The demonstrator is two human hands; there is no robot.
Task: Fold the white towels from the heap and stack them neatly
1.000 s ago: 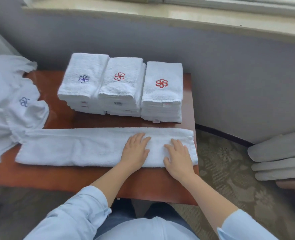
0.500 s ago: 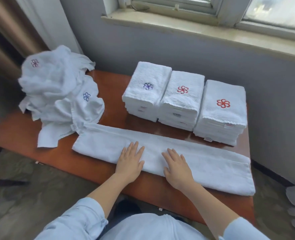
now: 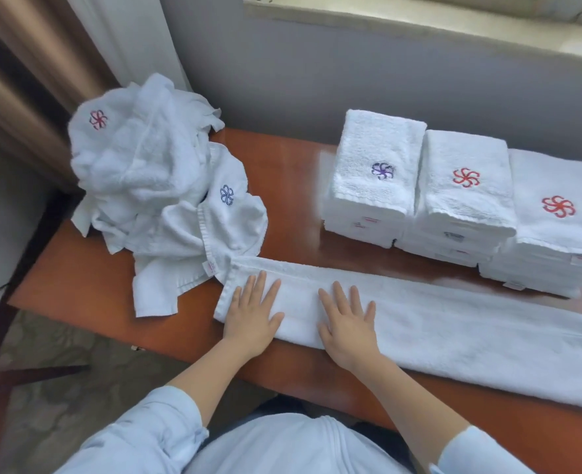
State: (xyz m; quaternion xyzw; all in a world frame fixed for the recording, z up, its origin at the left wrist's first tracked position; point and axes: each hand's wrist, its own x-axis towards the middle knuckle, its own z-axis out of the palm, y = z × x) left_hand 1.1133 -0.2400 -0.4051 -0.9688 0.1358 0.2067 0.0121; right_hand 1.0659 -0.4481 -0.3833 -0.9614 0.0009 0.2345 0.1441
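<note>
under both flat hands: left hand (image 3: 253, 314), right hand (image 3: 347, 328), lies the long folded towel (image 3: 453, 323).

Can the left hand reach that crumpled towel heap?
Probably yes: the left hand lies flat on the long folded white towel, right beside the crumpled heap of white towels, nothing between.

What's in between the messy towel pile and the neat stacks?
Nothing but bare wooden table separates the heap and the nearest folded stack, seen in the head view.
</note>
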